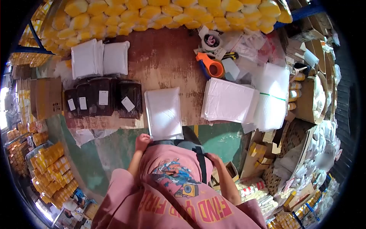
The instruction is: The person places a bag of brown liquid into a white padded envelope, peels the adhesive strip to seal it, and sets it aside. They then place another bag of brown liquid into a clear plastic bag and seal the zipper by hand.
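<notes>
A white padded envelope (163, 110) lies at the table's front edge, its near end sticking out over the edge. My left hand (143, 141) is at that envelope's near left corner, with its fingers curled; whether they grip the corner is too small to tell. My right hand (212, 156) is low beside my waist near a black strap (201, 164), its fingers mostly hidden. Left of the envelope lie dark packets with white labels (103, 97). Behind them are stacked white envelopes (87, 59). A pile of flat white envelopes (228, 101) sits to the right.
Clear plastic sleeves with a green band (271, 95) lie at the table's right end. Behind the pile are an orange tape dispenser (215, 69) and a white tape roll (211, 40). Yellow packages (164, 15) line the back. A cardboard box (45, 98) stands left.
</notes>
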The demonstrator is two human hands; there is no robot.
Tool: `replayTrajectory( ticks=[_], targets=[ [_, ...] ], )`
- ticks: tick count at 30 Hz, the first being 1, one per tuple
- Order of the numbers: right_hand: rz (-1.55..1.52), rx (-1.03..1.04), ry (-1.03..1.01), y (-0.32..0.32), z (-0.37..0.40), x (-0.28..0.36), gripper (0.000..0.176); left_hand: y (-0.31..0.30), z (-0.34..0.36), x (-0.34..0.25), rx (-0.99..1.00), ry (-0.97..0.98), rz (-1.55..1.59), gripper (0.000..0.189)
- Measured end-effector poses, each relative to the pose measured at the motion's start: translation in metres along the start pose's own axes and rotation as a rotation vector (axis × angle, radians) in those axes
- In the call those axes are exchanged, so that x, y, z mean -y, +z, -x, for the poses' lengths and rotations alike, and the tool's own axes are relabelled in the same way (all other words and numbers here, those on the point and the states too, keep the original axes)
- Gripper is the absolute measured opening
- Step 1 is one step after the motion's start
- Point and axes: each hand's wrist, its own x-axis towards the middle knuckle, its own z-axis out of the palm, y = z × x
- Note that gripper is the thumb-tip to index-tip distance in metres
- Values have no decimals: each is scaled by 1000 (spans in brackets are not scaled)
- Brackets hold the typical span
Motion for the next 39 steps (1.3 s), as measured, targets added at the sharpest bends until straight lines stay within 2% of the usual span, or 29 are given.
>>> replayTrajectory(
  ticks=[3, 5, 7, 8, 9, 10, 11, 12, 13, 14, 16, 17, 18, 19, 21, 22, 23, 24, 25, 26, 27, 28, 31, 33, 35, 37, 38, 39],
  targets=[
    [-199, 89, -105, -3, -12, -21, 45, 0, -8, 20, -30, 84, -169, 23],
    [-311, 206, -152, -7, -19, -28, 45, -3, -6, 8, -35, 197, -251, 23],
    [-435, 441, -357, -7, -37, -35, 46, -6, -7, 9, -27, 270, -370, 23],
    [-439, 558, -470, -8, -42, -34, 46, -5, -5, 3, 12, -1, -146, 21],
    [-440, 676, -585, -9, -46, -29, 46, -5, -3, -9, 7, -16, -133, 22],
    [-406, 634, -401, -11, -50, -19, 46, -5, 0, -19, -1, -32, -120, 22],
    [-340, 464, -353, -11, -52, -15, 47, -8, 2, -23, -7, -49, -109, 22],
    [-278, 295, -303, -7, -40, -9, 49, -8, -4, -4, -10, 129, -216, 21],
    [-220, 125, -255, -4, -34, -4, 50, -9, -2, -6, -41, 134, -260, 20],
    [-160, 177, -266, -10, -66, -12, 69, -6, -2, -9, -72, 143, -302, 19],
    [-67, 106, -336, -7, -47, -12, 72, 2, -2, -31, -174, 157, -388, 19],
    [-17, 70, -370, -5, -30, -13, 74, 7, -1, -46, -246, 280, -477, 20],
    [51, -58, -350, 7, 35, 8, 71, 11, -1, -66, -322, 403, -566, 20],
    [22, -162, -442, 11, 32, -7, 69, 15, -3, -80, -402, 524, -655, 21],
    [70, -249, -429, 11, 49, -22, 55, 38, -20, -71, -248, 516, -449, 15],
    [133, -410, -528, 15, 54, -37, 51, 45, -18, -92, -121, 542, -403, 13],
    [66, -276, -497, 8, 45, -55, 44, 54, -15, -114, 7, 568, -354, 12],
    [-206, -78, -517, 16, 108, -41, 36, 69, -16, -117, 93, 565, -293, 12],
    [-177, -33, -478, 17, 104, -50, 28, 83, -17, -120, 182, 565, -231, 11],
    [-149, -59, -501, 24, 115, -45, 28, 88, -13, -138, 354, 459, -196, 11],
    [-124, -86, -520, 32, 127, -43, 28, 99, -15, -136, 399, 519, -149, 11],
    [-33, -169, -520, 38, 102, -49, 32, 108, -12, -136, 416, 530, -170, 11],
    [-76, -221, -437, 41, 84, -58, 33, 118, -9, -129, 514, 514, -199, 12],
    [-516, -59, -423, 54, 89, -61, 32, 112, -13, -116, 562, 482, -232, 13],
    [-706, -50, -369, 54, 51, -82, 31, 98, -20, -99, 579, 441, -284, 14],
    [-276, -366, -573, 65, 60, -76, 33, 76, -23, -96, 549, 430, -305, 15],
    [-5, -469, -639, 63, 42, -74, 28, 65, -24, -94, 534, 420, -316, 16],
    [104, -587, -709, 66, 38, -70, 26, 56, -26, -90, 539, 384, -314, 17]
  ],
)
